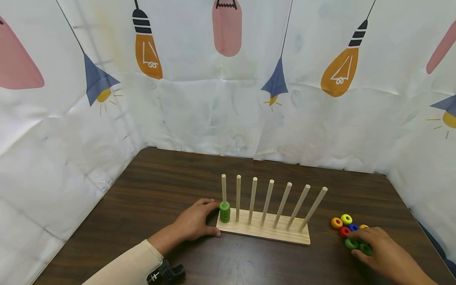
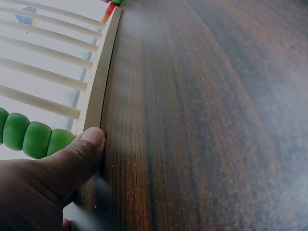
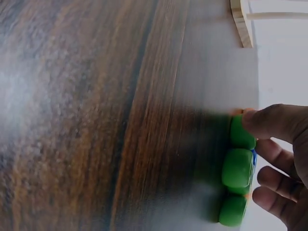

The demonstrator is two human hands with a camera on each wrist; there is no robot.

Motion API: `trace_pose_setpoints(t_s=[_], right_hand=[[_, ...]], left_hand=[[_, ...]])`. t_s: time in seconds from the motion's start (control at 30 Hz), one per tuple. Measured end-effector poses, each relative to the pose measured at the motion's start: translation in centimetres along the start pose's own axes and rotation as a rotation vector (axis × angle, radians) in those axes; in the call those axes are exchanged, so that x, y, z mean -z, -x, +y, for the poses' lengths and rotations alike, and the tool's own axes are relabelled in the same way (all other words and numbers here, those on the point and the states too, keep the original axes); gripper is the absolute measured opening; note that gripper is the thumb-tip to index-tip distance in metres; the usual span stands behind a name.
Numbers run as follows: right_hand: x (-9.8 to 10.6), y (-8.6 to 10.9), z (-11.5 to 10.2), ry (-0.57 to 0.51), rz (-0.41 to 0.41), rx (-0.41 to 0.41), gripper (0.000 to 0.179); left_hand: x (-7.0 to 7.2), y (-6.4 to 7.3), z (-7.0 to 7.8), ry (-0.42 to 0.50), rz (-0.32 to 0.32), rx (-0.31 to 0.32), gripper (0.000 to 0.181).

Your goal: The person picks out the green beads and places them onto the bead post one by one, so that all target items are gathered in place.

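A wooden peg stand [image 1: 263,228] with several upright pegs sits mid-table. Green ring beads [image 1: 225,212] are stacked low on its leftmost peg. My left hand [image 1: 197,220] grips the left end of the base, its thumb [image 2: 91,139] along the front edge in the left wrist view. To the right of the stand, my right hand [image 1: 382,251] reaches over loose ring beads. Its thumb and index finger pinch a green bead [image 3: 243,132]; the other fingers are loosely bent. Other green beads [image 3: 237,168] lie beside it.
Around the right hand lie loose beads: orange [image 1: 336,223], yellow [image 1: 346,219], red [image 1: 344,231] and blue [image 1: 353,227]. The dark wooden table [image 1: 171,170] ends at a white printed curtain [image 1: 199,114] behind. A black strap [image 1: 165,273] circles the left wrist.
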State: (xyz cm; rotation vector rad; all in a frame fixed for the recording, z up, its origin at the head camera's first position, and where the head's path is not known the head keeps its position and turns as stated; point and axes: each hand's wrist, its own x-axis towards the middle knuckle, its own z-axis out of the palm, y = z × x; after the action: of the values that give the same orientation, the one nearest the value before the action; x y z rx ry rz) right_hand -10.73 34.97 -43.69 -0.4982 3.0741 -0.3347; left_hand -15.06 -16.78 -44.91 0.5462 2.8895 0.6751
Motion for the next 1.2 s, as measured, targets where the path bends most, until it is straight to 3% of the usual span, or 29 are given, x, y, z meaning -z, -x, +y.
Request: trace_pose_setpoints(t_s=[0.47, 0.7, 0.8, 0.97, 1.2], right_hand=[[-0.5, -0.2, 0.3, -0.001, -0.044, -0.014, 0.038], [-0.5, -0.2, -0.1, 0.043, -0.016, 0.008, 0.036], [-0.3, -0.3, -0.5, 0.019, 0.025, 0.013, 0.036], [0.4, -0.7, -1.3, -0.003, 0.190, 0.091, 0.040], [2.9, -1.8, -2.5, -0.070, 0.257, 0.141, 0.043]], left_hand=[[0.2, 0.1, 0.2, 0.007, -0.004, 0.000, 0.080], [0.2, 0.1, 0.3, 0.006, -0.005, 0.005, 0.081], [0.2, 0.1, 0.3, 0.008, -0.006, 0.003, 0.080], [0.2, 0.1, 0.3, 0.010, -0.007, 0.002, 0.079], [0.3, 0.1, 0.3, 0.010, -0.007, 0.003, 0.080]])
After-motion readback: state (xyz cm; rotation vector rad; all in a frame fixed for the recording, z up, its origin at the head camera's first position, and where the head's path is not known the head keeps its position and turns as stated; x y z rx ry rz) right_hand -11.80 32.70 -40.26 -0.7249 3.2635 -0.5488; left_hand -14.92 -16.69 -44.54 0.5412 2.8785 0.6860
